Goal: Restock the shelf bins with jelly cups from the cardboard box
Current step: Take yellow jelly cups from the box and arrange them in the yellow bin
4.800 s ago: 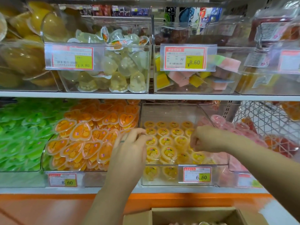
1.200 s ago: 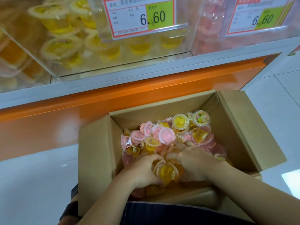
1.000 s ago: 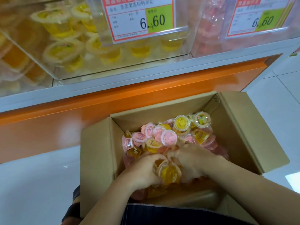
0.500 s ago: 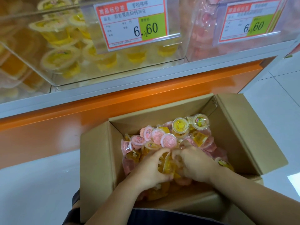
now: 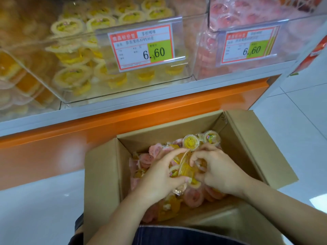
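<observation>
An open cardboard box (image 5: 247, 138) stands on the floor below the shelf, filled with yellow and pink jelly cups (image 5: 192, 141). Both my hands are inside it, side by side over the pile. My left hand (image 5: 159, 175) curls its fingers round several yellow jelly cups (image 5: 185, 171). My right hand (image 5: 217, 170) grips the same bunch of cups from the right. Above, a clear shelf bin (image 5: 134, 82) holds yellow jelly cups. A second clear bin (image 5: 247, 64) to its right holds pink ones.
Price tags reading 6.60 hang on the fronts of both bins. An orange shelf base (image 5: 123, 119) runs behind the box. White tiled floor (image 5: 292, 110) lies left and right of the box. More orange jelly packs (image 5: 10, 68) fill a bin at far left.
My hands left the shelf bins and went down into the box. In the last second they gathered yellow cups together and rose slightly, while the view tilted up toward the shelf.
</observation>
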Tool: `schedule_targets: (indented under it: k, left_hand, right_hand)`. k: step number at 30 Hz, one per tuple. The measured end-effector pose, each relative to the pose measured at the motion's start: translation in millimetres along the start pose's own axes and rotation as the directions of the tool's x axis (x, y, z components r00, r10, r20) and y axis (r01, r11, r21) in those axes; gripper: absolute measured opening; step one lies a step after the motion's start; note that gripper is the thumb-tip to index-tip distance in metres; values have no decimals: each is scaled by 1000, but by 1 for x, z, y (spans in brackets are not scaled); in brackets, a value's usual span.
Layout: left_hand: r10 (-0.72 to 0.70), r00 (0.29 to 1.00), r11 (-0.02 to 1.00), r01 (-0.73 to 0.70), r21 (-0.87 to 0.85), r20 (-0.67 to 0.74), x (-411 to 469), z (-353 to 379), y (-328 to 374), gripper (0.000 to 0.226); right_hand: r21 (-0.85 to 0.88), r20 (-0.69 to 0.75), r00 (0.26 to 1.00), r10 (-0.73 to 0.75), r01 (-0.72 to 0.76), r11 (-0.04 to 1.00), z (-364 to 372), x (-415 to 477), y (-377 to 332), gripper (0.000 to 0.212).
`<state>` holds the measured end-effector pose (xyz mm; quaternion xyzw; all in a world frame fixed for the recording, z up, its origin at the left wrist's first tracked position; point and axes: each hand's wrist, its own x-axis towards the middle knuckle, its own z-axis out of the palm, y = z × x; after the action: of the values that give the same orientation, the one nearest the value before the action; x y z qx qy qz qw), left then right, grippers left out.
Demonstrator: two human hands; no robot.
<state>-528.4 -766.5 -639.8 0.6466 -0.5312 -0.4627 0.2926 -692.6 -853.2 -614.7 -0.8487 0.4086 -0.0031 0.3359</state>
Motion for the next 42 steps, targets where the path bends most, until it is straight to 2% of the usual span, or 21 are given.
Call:
schedule_targets:
  k: [4,10,17,23,26,29,34,42]
  left_hand:
    - [98,995,972,-93,217,-9,-7,-19,40,79]
    - [196,981,926,-187,329,5,-32,-51,99,84]
    - [365,904,920,-314,237,-223,-70,-95,156,76]
    - [506,787,835,-345,428,-353,-102,-149,206,69]
    - [529,750,808,-302,507,-397,-104,-181,220,71]
    - [504,728,817,-228,530,-464,-89,-207,223,71]
    - [399,715,864,-84,496,-574,-38,-230,215,71]
    - [221,737,868,150,473,-639,42,-256,207,65]
  right_hand:
    - [-32,-53,993,-101,100,995,-31,-12,-32,26]
    - [-75,-113,976,-184,176,982,-73,-32,-75,26]
    - [-210,-209,898,-387,345,915,-128,-55,-134,23]
    - [-287,-281,813,-509,435,853,-174,-54,-187,23]
    - [-356,-316,792,-522,411,839,-196,-42,-209,21]
    - [-346,-366,778,-510,395,851,-211,-16,-221,24]
    - [-317,-419,808,-415,298,900,-214,46,-223,25]
    - [-189,-430,855,-290,229,955,-210,147,-210,19]
